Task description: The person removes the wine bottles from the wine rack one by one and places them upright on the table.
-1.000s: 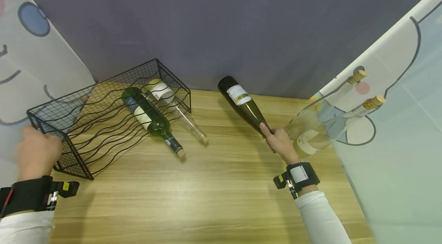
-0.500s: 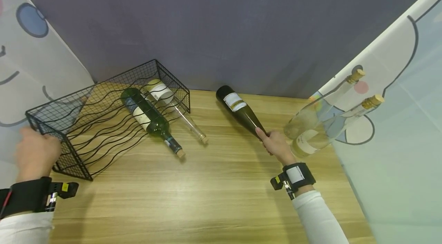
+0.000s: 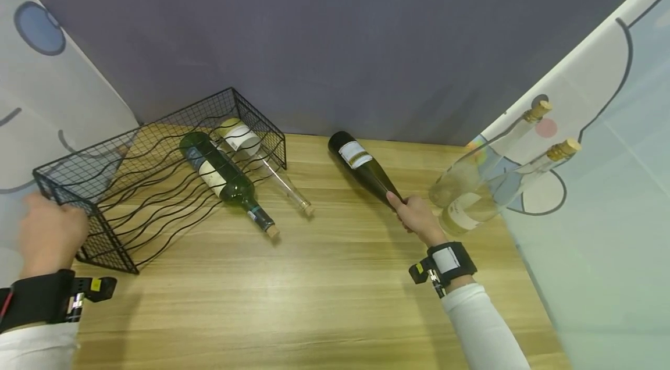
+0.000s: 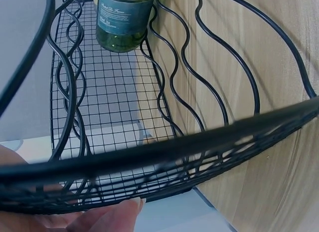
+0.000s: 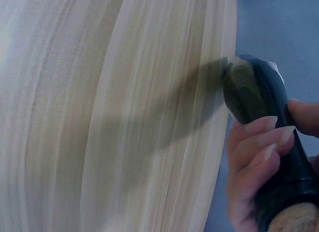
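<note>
My left hand (image 3: pixel 54 230) grips the near left end of a black wire wine rack (image 3: pixel 112 236); in the left wrist view its fingers (image 4: pixel 117 217) curl under the rack's rim. Inside the rack lie a green wine bottle (image 3: pixel 238 187) and a clear bottle (image 3: pixel 277 175), both corked, necks towards me. With my right hand (image 3: pixel 419 219) I hold a dark wine bottle (image 3: pixel 374 177) by its neck, its base pointing away and to the left. Fingers and thumb wrap that neck in the right wrist view, where the cork (image 5: pixel 296 219) shows at the lower edge.
Two clear corked bottles, a rear one (image 3: pixel 458 175) and a front one (image 3: pixel 473 210), stand just right of my right hand. A grey panel (image 3: pixel 335 38) rises behind the wooden table (image 3: pixel 293 300), and patterned sheets (image 3: pixel 602 230) flank it.
The dark bottle's base has dropped and shifted slightly towards me, and my right hand has moved a little left with it. My left hand keeps its hold on the rack.
</note>
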`<action>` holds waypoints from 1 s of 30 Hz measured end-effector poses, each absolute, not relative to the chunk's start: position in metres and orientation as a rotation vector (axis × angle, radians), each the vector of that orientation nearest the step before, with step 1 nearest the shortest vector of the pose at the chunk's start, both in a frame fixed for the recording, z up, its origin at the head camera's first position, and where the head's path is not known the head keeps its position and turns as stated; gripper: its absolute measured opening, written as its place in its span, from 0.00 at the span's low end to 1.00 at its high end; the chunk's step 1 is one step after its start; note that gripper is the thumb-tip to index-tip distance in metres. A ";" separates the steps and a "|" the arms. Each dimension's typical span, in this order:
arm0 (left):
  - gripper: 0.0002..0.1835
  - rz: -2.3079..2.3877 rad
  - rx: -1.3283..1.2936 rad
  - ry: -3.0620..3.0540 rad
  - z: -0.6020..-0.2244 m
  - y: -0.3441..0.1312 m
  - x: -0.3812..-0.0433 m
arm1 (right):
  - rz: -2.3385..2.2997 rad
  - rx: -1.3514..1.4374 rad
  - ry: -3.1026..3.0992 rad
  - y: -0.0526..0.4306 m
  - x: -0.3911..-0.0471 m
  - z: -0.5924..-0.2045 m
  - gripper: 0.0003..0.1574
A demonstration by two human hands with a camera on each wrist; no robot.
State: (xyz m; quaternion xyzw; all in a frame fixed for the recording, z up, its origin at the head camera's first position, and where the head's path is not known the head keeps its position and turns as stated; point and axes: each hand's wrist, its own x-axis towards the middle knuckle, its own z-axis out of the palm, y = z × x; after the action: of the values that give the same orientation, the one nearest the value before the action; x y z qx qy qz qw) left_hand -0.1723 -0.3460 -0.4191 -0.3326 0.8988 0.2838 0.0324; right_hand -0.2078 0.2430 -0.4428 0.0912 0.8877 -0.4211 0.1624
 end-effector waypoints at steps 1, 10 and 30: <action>0.34 0.874 -1.024 2.765 -0.419 -0.346 -0.172 | -1.212 0.265 2.509 0.243 -0.208 -0.442 0.35; 0.33 0.870 -1.038 2.753 -0.421 -0.348 -0.174 | -1.241 0.300 2.265 0.244 -0.206 -0.438 0.25; 0.33 0.878 -1.030 2.759 -0.421 -0.348 -0.171 | -1.134 0.120 2.447 0.242 -0.202 -0.405 0.26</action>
State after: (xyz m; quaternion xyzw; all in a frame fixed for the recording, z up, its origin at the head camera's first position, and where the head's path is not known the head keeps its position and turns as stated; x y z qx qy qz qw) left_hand -0.1714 -0.3475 -0.4207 -0.3349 0.8973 0.2856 0.0341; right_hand -0.2020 0.2424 -0.4049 0.0435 0.8844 -0.4098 0.2189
